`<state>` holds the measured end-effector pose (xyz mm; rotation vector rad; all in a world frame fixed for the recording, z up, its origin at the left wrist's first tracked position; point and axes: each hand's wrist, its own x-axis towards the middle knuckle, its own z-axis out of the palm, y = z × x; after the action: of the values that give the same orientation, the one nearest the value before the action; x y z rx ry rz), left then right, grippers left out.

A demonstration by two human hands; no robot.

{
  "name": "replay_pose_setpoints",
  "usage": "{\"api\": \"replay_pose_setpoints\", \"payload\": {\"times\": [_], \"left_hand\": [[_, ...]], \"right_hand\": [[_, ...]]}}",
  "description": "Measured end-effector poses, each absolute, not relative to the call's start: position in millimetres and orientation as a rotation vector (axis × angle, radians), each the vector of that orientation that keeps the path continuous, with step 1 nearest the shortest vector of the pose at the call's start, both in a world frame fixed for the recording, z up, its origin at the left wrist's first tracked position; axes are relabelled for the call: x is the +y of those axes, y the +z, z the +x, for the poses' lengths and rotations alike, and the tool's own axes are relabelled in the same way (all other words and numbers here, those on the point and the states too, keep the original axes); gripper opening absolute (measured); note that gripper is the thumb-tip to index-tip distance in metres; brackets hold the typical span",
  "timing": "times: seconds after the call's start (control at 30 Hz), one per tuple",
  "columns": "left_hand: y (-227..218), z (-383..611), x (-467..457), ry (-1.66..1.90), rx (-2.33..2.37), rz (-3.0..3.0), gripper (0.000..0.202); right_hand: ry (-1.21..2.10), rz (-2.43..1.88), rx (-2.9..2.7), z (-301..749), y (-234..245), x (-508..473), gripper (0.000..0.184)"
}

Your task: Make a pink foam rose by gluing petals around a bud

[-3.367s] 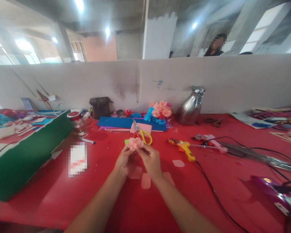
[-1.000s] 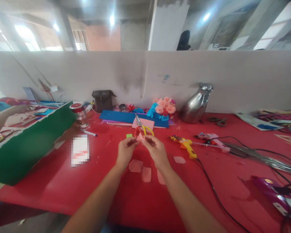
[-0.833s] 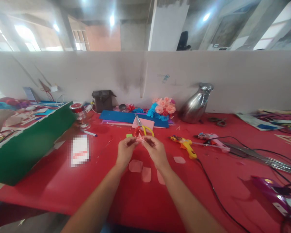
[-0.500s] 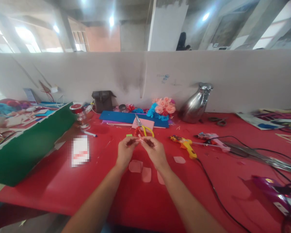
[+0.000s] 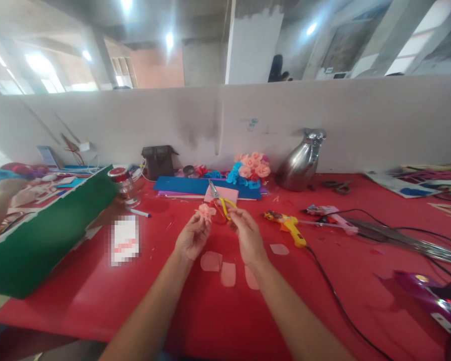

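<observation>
A small pink paper flower (image 5: 206, 211) is pinched between the fingertips of my left hand (image 5: 193, 238), raised over the red table. My right hand (image 5: 248, 236) is apart from it, fingers loosely bent and spread, with nothing visible in them. Just beyond its fingertips lie scissors (image 5: 214, 190) with yellow and red handles, their blades resting on a pink paper sheet (image 5: 229, 194). On the table around my wrists are several cut pink petals (image 5: 228, 275), one of them partly covered by my right forearm. Another petal (image 5: 279, 249) lies to the right.
A yellow glue gun (image 5: 291, 230) and a pink glue gun (image 5: 332, 215) trail black cords at right. Behind stand a paper flower bunch (image 5: 253, 168) and a metal jug (image 5: 300, 158). A green board (image 5: 56, 230) borders the left, with another person's hand (image 5: 9, 186) beyond it.
My hands were together on the pink piece. They have since parted: the left moved slightly left with the flower, and the right let go and drew right.
</observation>
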<state>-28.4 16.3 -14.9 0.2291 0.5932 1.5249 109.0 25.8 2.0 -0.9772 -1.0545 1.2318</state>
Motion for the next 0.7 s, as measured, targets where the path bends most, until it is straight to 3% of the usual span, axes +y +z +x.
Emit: {"api": "replay_pose_setpoints", "payload": {"times": [0.17,0.7], "left_hand": [[-19,-33,16,1.493,0.458,0.268,0.020],[-22,-20,9,1.328,0.419,0.500,0.025]], "right_hand": [[1.664,-0.822,-1.018,107,1,23,0.024],[1.710,-0.602,-1.012,100,15,8,0.007]]}}
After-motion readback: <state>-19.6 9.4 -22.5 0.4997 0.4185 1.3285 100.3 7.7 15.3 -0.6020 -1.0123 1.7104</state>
